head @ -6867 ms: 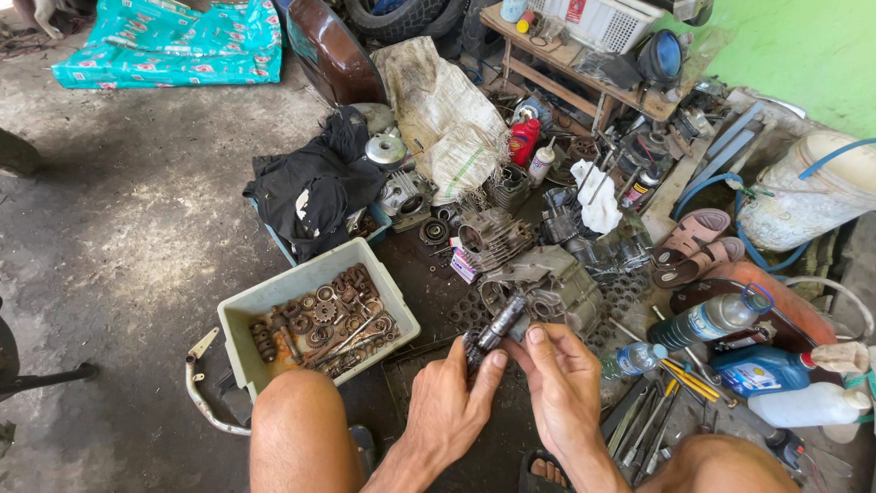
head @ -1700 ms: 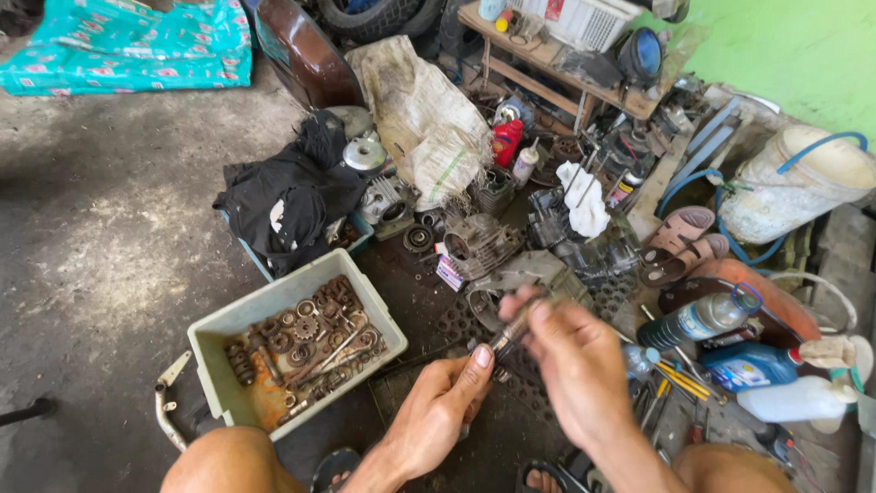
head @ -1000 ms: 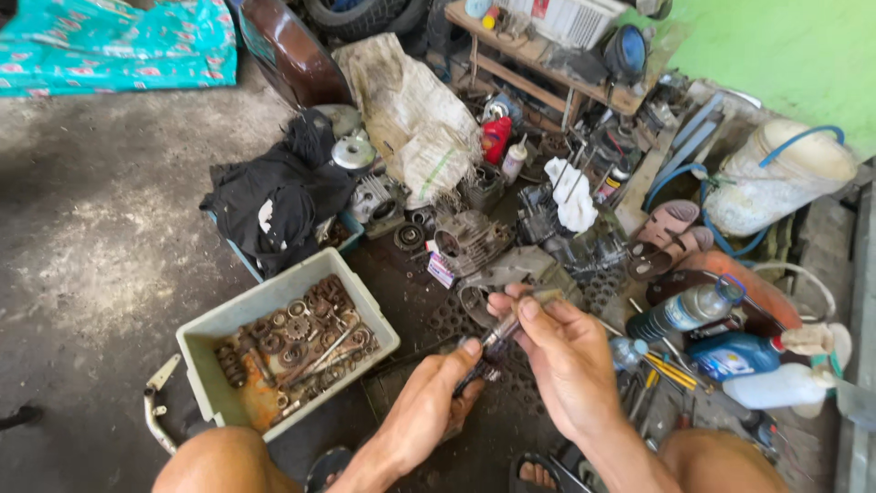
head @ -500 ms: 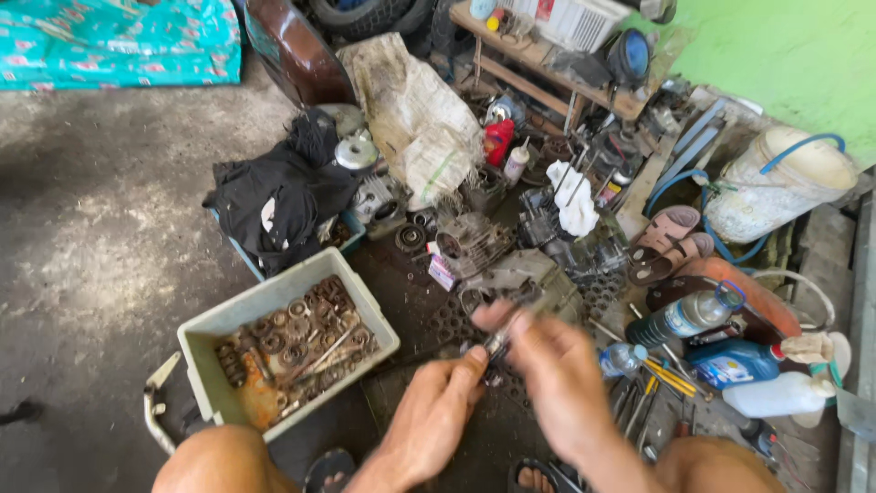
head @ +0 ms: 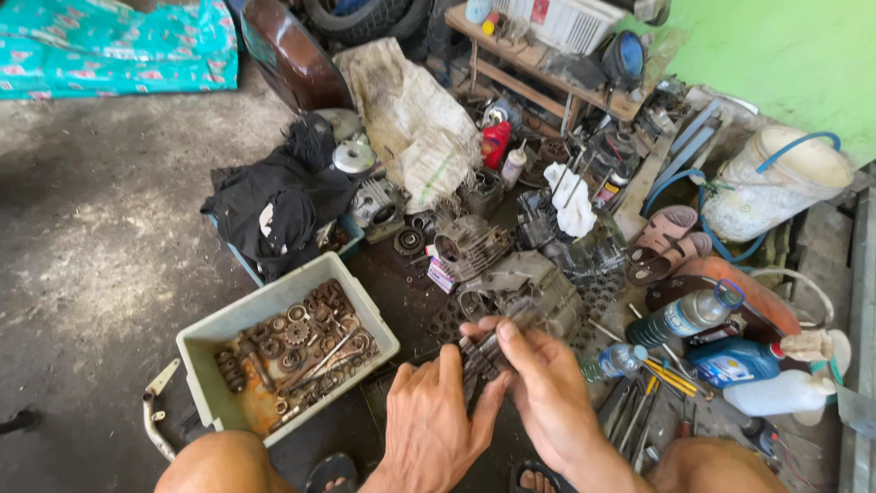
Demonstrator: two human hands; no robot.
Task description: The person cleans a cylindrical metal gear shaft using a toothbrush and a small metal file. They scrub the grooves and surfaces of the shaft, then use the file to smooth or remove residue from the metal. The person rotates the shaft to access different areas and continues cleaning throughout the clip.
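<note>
Head view, left to right. Far left, a patterned turquoise cloth lies on the grey concrete floor. Near left, a pale plastic tub sits on the floor holding rusty gears, sprockets and bolts. Just beyond it lies a heap of black cloth, and farther off a dirty white sack leans beside a red bottle.

At near centre, the left hand is closed around the lower end of a dark, greasy metal part, thumb raised against it. The right hand grips the upper end of the same part, fingers curled over it; the part is blurred and its exact form cannot be told. It is held between both hands, above the floor, just near of a grey engine casing.

Right of the hands, a small clear bottle and a larger clear bottle lie among hand tools. A blue jug and a white jug lie near right. Far right, a white bucket with a blue hose stands against a green wall.
</note>
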